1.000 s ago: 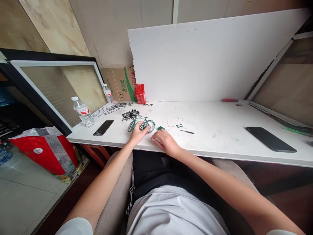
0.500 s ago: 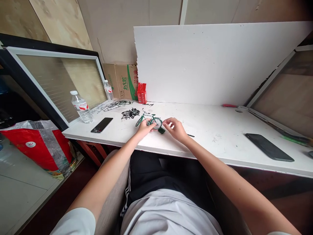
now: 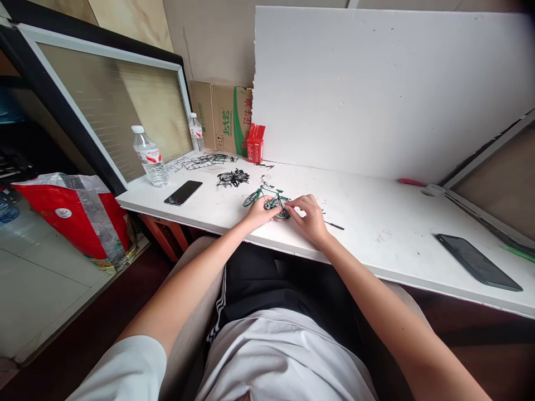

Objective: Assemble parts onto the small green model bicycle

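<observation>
A small green model bicycle (image 3: pixel 277 192) stands tilted above the white table, its front wheel to the left. My left hand (image 3: pixel 259 215) grips it low by the frame and rear wheel, the thumb lying across the wheel. The thumb and fingertips of my right hand (image 3: pixel 310 218) are pinched together at the right side of the rear wheel. Whatever is between those fingertips is too small to make out. Behind the bicycle lies a heap of black model parts (image 3: pixel 233 177), and farther back are thin black part frames (image 3: pixel 209 161).
A thin black stick (image 3: pixel 334 225) lies right of my right hand. Phones lie at left (image 3: pixel 184 192) and right (image 3: pixel 478 262). Two water bottles, the nearer one (image 3: pixel 154 166) at the left edge, a red box (image 3: pixel 255 145) and a carton (image 3: pixel 221 117) stand around the table (image 3: pixel 368 223).
My right hand has come in against the rear wheel. The small dark green piece under that wheel no longer shows. The whole view has shifted, with the table lower and farther right.
</observation>
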Available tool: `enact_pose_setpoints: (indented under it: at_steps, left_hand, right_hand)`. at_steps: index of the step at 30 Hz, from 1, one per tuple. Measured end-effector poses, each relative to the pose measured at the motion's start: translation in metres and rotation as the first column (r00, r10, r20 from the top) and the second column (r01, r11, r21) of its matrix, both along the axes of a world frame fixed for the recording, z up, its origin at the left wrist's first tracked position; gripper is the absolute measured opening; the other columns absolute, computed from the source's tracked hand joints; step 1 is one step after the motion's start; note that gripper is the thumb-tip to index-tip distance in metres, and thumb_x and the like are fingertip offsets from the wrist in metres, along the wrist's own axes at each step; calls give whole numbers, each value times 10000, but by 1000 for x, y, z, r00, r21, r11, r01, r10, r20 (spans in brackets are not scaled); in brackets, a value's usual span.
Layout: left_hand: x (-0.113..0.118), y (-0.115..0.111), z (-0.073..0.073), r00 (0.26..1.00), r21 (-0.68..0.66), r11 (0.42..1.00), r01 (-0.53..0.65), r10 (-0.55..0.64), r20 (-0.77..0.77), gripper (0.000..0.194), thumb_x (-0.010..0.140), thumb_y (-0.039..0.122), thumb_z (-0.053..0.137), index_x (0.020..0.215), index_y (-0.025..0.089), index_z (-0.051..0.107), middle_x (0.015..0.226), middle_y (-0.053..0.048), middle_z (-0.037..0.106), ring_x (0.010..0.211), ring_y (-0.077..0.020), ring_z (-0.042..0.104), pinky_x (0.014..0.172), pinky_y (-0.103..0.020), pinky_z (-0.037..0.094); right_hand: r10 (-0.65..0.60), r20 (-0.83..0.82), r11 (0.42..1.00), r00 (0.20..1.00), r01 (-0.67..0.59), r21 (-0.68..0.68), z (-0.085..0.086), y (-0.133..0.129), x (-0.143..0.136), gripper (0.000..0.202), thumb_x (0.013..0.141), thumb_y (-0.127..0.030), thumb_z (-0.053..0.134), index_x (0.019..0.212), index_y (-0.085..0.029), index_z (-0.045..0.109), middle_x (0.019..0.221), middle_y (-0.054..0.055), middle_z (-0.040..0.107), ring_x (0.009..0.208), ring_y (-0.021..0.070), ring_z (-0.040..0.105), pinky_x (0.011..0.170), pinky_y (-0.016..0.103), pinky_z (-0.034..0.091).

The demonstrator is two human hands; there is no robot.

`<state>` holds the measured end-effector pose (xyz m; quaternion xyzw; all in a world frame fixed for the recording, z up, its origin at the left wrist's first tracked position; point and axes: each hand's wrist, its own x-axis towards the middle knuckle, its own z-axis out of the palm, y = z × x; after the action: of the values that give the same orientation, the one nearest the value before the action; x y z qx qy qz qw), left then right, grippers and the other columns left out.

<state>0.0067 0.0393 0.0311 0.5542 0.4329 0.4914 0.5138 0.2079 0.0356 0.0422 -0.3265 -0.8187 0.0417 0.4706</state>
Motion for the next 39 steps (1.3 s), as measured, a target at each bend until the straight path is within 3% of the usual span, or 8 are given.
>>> enact_pose_setpoints:
  at_steps: [8, 13, 27, 34, 39]
  left_hand:
    - [-1, -5, 4, 1000, -16, 1000, 27, -27, -10, 388, 873, 297, 842, 1106, 163, 562, 1051, -90, 757, 697, -164, 766, 677, -260, 596]
    - [-1, -1, 0, 1000, -7, 1000, 18, -18, -14, 388, 870, 315, 851, 1094, 163, 574, 1121, -103, 756, 702, -153, 772, 652, -235, 573]
    - [-4, 5, -2, 999, -17, 999, 49, -50, -5, 327, 892, 348, 836, 1023, 159, 603, 1057, -107, 803, 728, -160, 790, 619, -217, 529]
    - [-5, 5, -1, 999, -24, 998, 51, -51, -6, 256, 924, 347, 793, 999, 144, 657, 984, -112, 814, 714, -175, 795, 599, -222, 493]
    - [-6, 5, -1, 998, -28, 998, 63, -63, 11, 314, 901, 396, 816, 1007, 142, 665, 1019, -123, 816, 716, -180, 797, 606, -229, 492]
  right_hand:
    - [40, 38, 999, 998, -40, -13, -3, 0, -1, 179, 1076, -361, 588, 1037, -259, 731, 963, 80, 730, 944, 276, 636, 869, 456, 524]
    - [57, 49, 998, 997, -56, -15, -2, -3, -1, 170, 1065, -329, 609, 1064, -270, 768, 975, 72, 755, 966, 278, 654, 897, 462, 532]
    - [58, 38, 994, 998, -62, 94, -5, -2, 2, 202, 1030, -310, 667, 1139, -300, 837, 961, 74, 792, 914, 271, 676, 791, 445, 596]
    - [-57, 219, 981, 974, 13, 194, -3, -6, 3, 271, 1066, -262, 591, 1212, -276, 818, 992, 93, 798, 932, 265, 674, 735, 403, 576]
    - [-69, 213, 981, 975, 27, 192, -4, -7, 3, 253, 1056, -252, 617, 1216, -279, 811, 974, 85, 791, 915, 256, 673, 723, 380, 561]
